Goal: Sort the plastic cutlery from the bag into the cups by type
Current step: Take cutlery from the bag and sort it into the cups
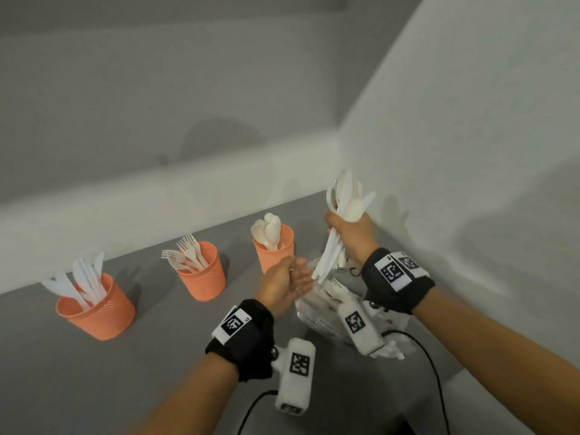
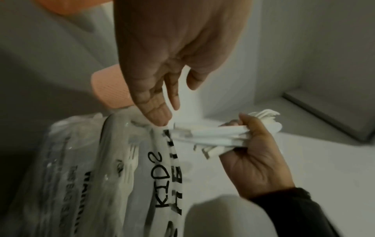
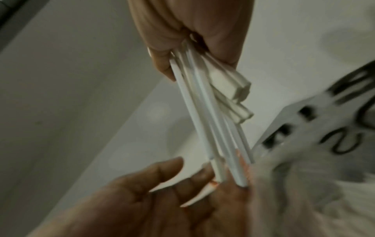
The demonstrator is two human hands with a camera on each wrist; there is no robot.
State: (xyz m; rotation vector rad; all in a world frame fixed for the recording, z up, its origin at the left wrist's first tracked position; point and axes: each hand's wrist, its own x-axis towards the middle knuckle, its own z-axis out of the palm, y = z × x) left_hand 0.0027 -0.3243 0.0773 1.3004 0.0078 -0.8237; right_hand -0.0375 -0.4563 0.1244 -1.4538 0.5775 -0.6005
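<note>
My right hand (image 1: 340,226) grips a bundle of white plastic cutlery (image 1: 345,196) around its middle, heads up, lifted above the clear printed bag (image 1: 314,318). The bundle's handle ends (image 3: 219,160) point down at the bag's mouth. My left hand (image 1: 295,274) is open, palm turned up, with its fingers (image 3: 194,179) touching those handle ends and the bag's edge (image 2: 154,128). Three orange cups stand in a row on the grey table: knives (image 1: 95,306) on the left, forks (image 1: 202,271) in the middle, spoons (image 1: 274,246) on the right, just beyond my left hand.
A white wall (image 1: 455,152) rises close on the right of the bag, and a pale ledge (image 1: 157,189) runs behind the cups. Black cables (image 1: 436,372) trail from the wrist cameras over the table's front part.
</note>
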